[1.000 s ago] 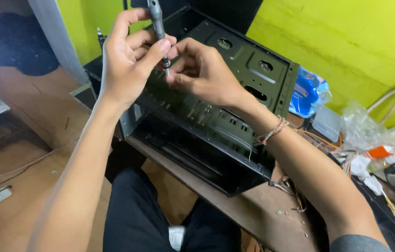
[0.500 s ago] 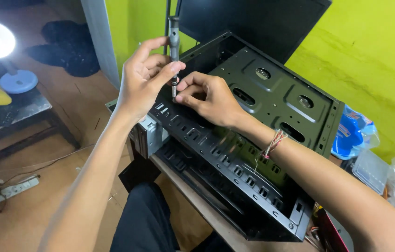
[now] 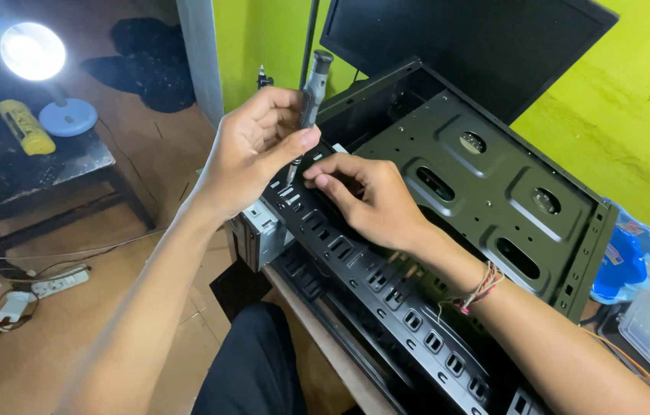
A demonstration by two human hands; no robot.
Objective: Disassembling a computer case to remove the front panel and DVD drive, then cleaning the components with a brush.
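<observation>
A black computer case (image 3: 494, 184) lies open on its side on a wooden table edge. My left hand (image 3: 252, 154) grips a grey screwdriver (image 3: 313, 84), held nearly upright with its tip down at the case's slotted front rail (image 3: 371, 269). My right hand (image 3: 371, 200) rests on that rail just right of the tip, thumb and forefinger pinched close to it; whether a screw sits between them is hidden. A braided band circles my right wrist.
A dark monitor (image 3: 463, 38) stands behind the case against a yellow-green wall. A lit desk lamp (image 3: 37, 58) and a yellow can (image 3: 25, 127) sit on a low dark table at left. A power strip (image 3: 60, 283) lies on the floor. Blue packaging (image 3: 632, 261) is at right.
The view has shifted, so the case sits further right and more of the floor and lamp show. Both hands have stayed together at the rail, the screwdriver still upright.
</observation>
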